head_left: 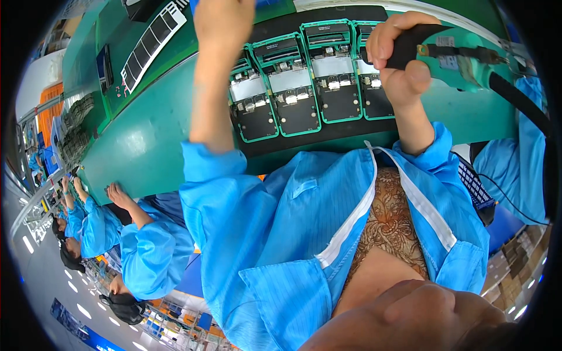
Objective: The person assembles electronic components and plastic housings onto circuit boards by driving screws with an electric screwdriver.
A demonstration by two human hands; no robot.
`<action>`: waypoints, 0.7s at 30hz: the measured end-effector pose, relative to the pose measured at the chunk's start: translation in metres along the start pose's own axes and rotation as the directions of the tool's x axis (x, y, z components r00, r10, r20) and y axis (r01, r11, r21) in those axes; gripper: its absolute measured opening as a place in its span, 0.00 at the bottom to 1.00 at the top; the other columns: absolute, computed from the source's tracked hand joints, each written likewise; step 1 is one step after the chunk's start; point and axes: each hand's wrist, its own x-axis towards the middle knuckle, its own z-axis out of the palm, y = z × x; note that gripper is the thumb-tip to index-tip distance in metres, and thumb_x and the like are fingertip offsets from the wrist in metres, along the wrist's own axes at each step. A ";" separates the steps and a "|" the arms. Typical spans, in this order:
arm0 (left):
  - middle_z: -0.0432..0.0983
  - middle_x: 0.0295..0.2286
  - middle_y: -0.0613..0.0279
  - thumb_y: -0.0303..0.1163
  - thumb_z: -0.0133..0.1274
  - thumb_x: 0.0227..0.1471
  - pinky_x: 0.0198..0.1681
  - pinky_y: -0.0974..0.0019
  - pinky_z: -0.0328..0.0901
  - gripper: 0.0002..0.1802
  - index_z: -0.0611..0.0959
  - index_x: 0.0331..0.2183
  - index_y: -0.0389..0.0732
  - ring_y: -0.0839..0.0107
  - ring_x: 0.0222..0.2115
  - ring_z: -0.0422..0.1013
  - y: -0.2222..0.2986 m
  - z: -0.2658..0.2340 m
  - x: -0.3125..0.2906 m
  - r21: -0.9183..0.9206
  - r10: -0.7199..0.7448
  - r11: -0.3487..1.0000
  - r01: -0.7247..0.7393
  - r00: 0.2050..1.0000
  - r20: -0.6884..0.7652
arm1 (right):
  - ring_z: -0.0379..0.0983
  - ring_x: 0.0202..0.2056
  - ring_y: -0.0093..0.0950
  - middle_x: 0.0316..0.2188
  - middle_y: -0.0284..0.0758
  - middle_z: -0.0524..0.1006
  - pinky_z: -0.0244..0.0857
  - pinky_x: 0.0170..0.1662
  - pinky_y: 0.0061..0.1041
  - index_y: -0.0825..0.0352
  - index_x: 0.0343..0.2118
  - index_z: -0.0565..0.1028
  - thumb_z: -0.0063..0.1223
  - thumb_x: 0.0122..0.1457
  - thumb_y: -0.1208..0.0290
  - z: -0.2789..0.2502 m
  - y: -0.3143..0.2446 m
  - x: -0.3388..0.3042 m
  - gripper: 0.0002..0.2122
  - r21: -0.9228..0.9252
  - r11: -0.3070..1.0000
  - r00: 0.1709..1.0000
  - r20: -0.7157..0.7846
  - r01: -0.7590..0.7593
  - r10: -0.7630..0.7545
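Right hand point(398, 55): its fingers point(379, 42) are wrapped tight around the black grip of a green power tool point(462, 58).
Power tool: it sits up near the top right, just above the row of trays, with a black cord running off to the right.
Left hand point(222, 20): it reaches up over the trays; the top edge cuts off the fingers, so I cannot tell if they are clenched or released.
Trays point(295, 88): four green-edged holders lie side by side on a dark strip, each with a black board inside.
Tabletop point(146, 140): it is green and carries the dark strip.
Blue coat point(281, 234): it hangs open in front.
Other people point(140, 234): they sit in blue coats on the left, a hand resting on the tabletop.
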 end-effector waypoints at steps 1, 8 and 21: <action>0.77 0.24 0.54 0.30 0.60 0.45 0.29 0.62 0.67 0.09 0.80 0.29 0.35 0.60 0.24 0.73 -0.019 0.009 0.014 -0.064 -0.011 0.998 0.012 1.000 0.011 | 0.61 0.17 0.20 0.20 0.33 0.67 0.58 0.21 0.21 0.66 0.44 0.64 0.56 0.52 0.44 0.000 0.003 0.001 0.29 -0.001 1.000 1.000 0.007 -0.008 0.008; 0.77 0.21 0.59 0.33 0.63 0.43 0.25 0.69 0.64 0.12 0.82 0.27 0.33 0.73 0.21 0.71 -0.060 0.037 0.050 -0.272 -0.208 0.896 0.351 0.873 0.442 | 0.61 0.17 0.21 0.19 0.34 0.67 0.58 0.21 0.21 0.67 0.44 0.64 0.56 0.52 0.46 0.000 0.007 0.002 0.28 -0.055 0.998 1.000 0.010 0.011 -0.010; 0.76 0.19 0.61 0.29 0.59 0.47 0.23 0.69 0.64 0.07 0.79 0.25 0.35 0.74 0.20 0.71 -0.049 0.037 0.041 -0.321 -0.278 0.881 0.348 0.929 0.244 | 0.64 0.18 0.21 0.19 0.32 0.67 0.60 0.21 0.18 0.66 0.38 0.64 0.68 0.44 0.49 0.017 0.001 0.000 0.30 0.053 0.986 0.975 -0.150 -0.158 0.164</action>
